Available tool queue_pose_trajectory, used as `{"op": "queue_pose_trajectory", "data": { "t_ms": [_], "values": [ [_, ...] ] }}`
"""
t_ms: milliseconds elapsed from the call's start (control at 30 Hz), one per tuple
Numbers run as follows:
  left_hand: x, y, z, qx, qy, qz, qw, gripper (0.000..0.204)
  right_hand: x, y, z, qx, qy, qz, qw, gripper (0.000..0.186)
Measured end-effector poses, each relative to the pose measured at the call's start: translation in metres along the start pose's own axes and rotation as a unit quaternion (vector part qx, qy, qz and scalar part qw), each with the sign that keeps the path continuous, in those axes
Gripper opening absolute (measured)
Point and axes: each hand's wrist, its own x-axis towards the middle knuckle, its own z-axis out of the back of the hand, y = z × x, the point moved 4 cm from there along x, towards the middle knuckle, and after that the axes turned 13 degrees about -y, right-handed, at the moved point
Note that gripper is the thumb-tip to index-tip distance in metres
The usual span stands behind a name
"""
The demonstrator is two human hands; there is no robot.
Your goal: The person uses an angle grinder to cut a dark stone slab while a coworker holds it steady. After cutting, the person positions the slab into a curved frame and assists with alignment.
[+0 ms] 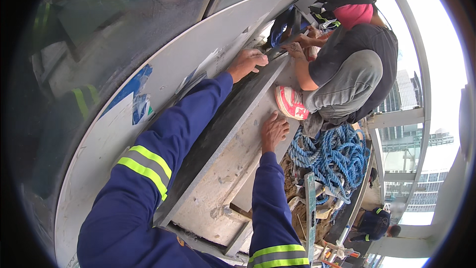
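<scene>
My left hand (248,63) is at the far end of a long dark grey panel (210,136), beside the white curved wall (163,69). Its fingers are bent but apart, and nothing shows between them. My right hand (274,131) rests with spread fingers on the pale, dusty beam (233,168) to the right of the panel. Just beyond it is the red-and-white shoe (291,103) of a crouching co-worker (354,64). The co-worker's hands (300,47) are at the panel's far end, close to my left hand; what they handle is partly hidden.
A heap of blue rope (329,156) lies right of the beam. Near it stands a narrow pale metal bar (310,213), like a spirit level. Dark glass (99,69) curves along the left. White framing (396,119) borders the right, with another person (374,223) lower down.
</scene>
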Motion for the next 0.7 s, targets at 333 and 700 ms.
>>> {"op": "queue_pose_trajectory", "data": {
  "t_ms": [333,700],
  "values": [
    [0.180,0.151,-0.078,-0.008,-0.057,-0.004,0.998,0.060,-0.004,-0.004,0.003,0.046,0.038,0.000,0.998,0.087],
    [0.248,0.193,-0.097,-0.007,-0.022,-0.001,1.000,0.060,-0.003,0.003,0.001,0.056,0.062,0.021,0.996,0.088]
  ]
}}
